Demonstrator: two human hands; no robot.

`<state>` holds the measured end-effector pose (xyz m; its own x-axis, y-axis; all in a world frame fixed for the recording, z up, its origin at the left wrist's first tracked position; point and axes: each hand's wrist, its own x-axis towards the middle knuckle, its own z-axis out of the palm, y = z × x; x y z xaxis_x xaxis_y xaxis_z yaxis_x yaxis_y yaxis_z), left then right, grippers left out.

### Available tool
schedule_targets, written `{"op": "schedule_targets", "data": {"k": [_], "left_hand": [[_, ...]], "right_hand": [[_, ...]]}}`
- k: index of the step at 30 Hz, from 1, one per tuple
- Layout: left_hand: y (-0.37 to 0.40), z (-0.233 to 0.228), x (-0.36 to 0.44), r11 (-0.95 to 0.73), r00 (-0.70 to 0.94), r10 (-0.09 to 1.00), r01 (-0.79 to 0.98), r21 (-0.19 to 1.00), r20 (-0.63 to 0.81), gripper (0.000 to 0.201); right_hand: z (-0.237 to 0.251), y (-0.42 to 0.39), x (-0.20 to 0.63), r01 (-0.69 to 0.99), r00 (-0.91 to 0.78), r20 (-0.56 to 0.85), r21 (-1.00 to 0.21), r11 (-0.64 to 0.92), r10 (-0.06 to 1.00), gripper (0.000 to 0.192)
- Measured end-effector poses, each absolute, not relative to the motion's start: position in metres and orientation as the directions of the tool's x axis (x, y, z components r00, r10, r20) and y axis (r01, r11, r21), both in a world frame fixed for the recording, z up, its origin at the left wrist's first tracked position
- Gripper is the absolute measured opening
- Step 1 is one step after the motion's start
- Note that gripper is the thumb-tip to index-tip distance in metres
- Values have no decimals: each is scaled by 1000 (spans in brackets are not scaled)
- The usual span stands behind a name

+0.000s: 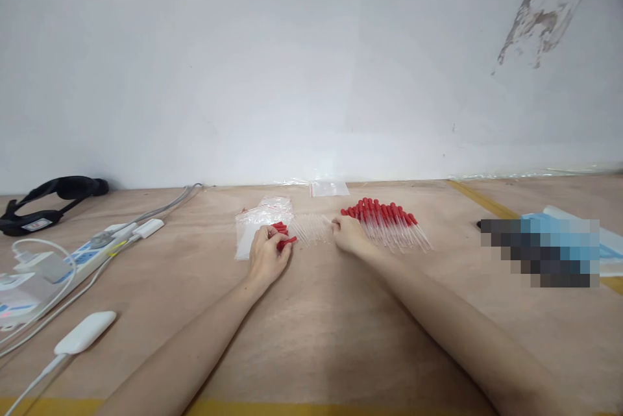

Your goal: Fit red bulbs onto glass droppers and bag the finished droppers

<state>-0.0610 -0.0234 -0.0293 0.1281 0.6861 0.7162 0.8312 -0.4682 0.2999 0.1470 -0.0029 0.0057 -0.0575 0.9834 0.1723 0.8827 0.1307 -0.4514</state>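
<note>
So both hands are reaching out over a plywood table (321, 325) toward a bunch of glass droppers with red rubber bulbs. The left hand (267, 255) is curling around a small bundle of droppers (292, 233), with the red bulb ends poking out by the thumb and the clear glass stems fanning off to the right. The right hand (348, 234) is pinching the tip ends of that same bundle, fingers closed narrow on the glass, though honestly it's far off and a bit blurry, so I can't say how many stems it's actually gripping.

Just right of the right hand, a bigger pile of droppers (389, 221) is lying in a row, red bulbs pointing to the wall, tips toward the person. Under and behind the left hand some clear zip bags (253, 224) are sitting flat, and another small bag (329, 189) is lying near the wall.

Off to the left there's a power strip (92, 250) with cables plugged in, a white adapter (85, 331) nearer the table edge, and a black headband thing (48, 198) by the wall.
</note>
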Motion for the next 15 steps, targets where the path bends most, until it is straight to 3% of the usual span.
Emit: {"op": "schedule_targets", "data": {"k": [4, 6, 8, 11, 15], "left_hand": [[-37, -22, -51, -582, 156, 604, 756, 299, 781, 12], [-47, -19, -42, -646, 205, 616, 683, 340, 760, 11], [-58, -19, -31, -663, 253, 688, 602, 446, 681, 11], [-69, -22, -19, -560, 302, 828, 499, 661, 473, 13], [-70, -27, -15, -437, 353, 881, 348, 829, 316, 16]], "right_hand": [[-3, -32, 170, 785, -158, 337, -527, 325, 928, 22], [-10, -50, 182, 699, -220, 426, -559, 446, 877, 17], [-16, -66, 191, 648, -267, 462, -564, 513, 846, 15], [-21, -83, 197, 637, -278, 456, -571, 517, 846, 15], [-24, -89, 192, 614, -290, 428, -603, 510, 856, 17]]}}
